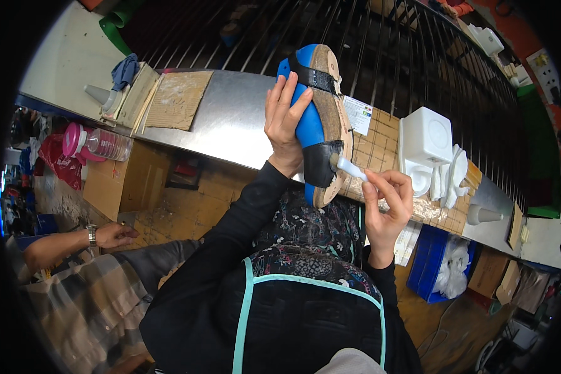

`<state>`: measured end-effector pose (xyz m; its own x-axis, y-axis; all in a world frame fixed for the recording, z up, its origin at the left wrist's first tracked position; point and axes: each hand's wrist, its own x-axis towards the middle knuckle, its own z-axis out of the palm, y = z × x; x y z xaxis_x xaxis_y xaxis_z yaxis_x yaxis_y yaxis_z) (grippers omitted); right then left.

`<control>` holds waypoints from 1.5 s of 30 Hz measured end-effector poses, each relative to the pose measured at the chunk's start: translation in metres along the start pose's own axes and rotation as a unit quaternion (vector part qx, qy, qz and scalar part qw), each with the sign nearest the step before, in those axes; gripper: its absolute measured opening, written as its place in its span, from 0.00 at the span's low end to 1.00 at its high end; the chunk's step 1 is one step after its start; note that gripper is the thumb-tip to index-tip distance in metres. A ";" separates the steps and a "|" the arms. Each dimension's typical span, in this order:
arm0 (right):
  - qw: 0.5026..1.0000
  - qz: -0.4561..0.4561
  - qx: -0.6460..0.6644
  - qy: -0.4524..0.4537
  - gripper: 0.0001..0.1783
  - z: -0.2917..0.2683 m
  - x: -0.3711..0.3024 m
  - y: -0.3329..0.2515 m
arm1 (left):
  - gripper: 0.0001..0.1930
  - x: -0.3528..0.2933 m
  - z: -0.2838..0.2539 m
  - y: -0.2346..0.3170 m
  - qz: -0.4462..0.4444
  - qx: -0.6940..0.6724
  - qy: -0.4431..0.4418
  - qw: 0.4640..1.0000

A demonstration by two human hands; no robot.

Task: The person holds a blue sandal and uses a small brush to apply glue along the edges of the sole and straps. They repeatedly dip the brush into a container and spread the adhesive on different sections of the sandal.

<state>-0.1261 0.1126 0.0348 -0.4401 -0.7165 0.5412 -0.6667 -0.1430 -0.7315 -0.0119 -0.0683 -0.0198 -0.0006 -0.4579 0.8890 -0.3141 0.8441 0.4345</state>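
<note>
A sandal (332,118) with a cork sole edge and black straps sits on a blue shoe last (310,124), toe end away from me or heel; I cannot tell which. My left hand (285,124) grips the last from its left side, fingers spread along the blue surface. The sandal is tilted so its sole edge faces right. My right hand (389,209) pinches a small white-handled brush (351,169) between thumb and fingers. Its tip touches the sandal's edge beside the lower black strap (321,163).
A white square container (426,137) stands on the cardboard-covered bench at right. Dark metal bars (386,62) run behind the metal bench (230,118). Corrugated cardboard (179,100) lies at left. A blue crate (427,262) stands below right. Another person's hand (116,235) rests at left.
</note>
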 end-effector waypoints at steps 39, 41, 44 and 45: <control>0.984 0.099 0.146 -0.013 0.09 -0.001 -0.010 -0.008 | 0.27 0.011 0.009 -0.001 -0.117 -0.005 -0.053 0.992; 0.984 0.103 0.143 -0.005 0.09 0.004 -0.010 -0.008 | 0.28 0.010 0.010 -0.001 -0.118 -0.001 -0.054 0.992; 0.984 0.113 0.140 0.014 0.09 0.007 -0.010 -0.007 | 0.28 0.008 0.011 -0.001 -0.114 0.012 -0.057 0.992; 0.986 0.108 0.126 0.014 0.09 0.007 -0.010 -0.007 | 0.28 0.008 0.010 -0.001 -0.111 0.015 -0.058 0.992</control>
<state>-0.1127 0.1155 0.0314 -0.5750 -0.7297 0.3700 -0.3861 -0.1567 -0.9090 -0.0215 -0.0760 -0.0146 -0.0379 -0.6620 0.7486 -0.3478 0.7110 0.6111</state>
